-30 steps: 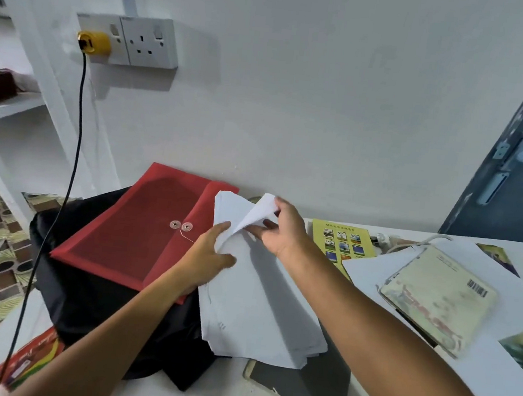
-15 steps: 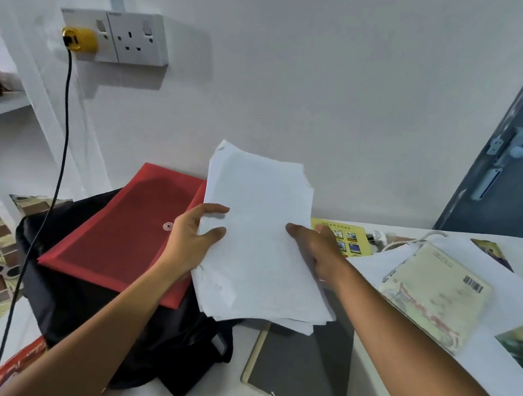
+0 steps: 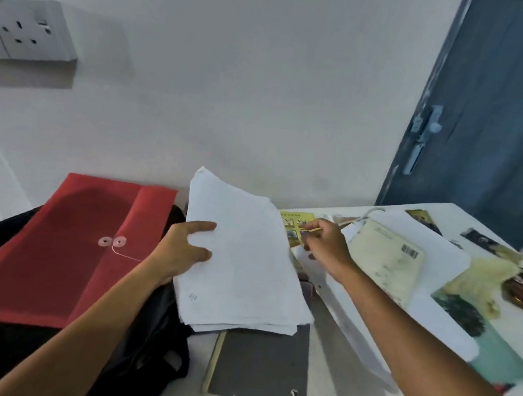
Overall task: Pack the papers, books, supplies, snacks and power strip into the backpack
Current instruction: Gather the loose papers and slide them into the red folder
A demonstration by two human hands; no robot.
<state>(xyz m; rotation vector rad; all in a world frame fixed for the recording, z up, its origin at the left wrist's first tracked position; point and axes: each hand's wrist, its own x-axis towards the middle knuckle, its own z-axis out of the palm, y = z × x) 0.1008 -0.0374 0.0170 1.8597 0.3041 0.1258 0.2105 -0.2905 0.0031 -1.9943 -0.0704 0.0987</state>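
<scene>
Fingers of the left hand (image 3: 183,251) pinch the paper stack (image 3: 244,260) at its left edge, thumb on top. Stack tilts above the grey notebook (image 3: 260,368), just beside the black backpack (image 3: 141,346). Right hand (image 3: 324,244) loosely curled near the yellow booklet (image 3: 296,221) — probably holding nothing, though blur hides the fingertips. Advice: support the free edge and square the sheets before sliding them in — the red envelope (image 3: 64,251) covers the bag.
</scene>
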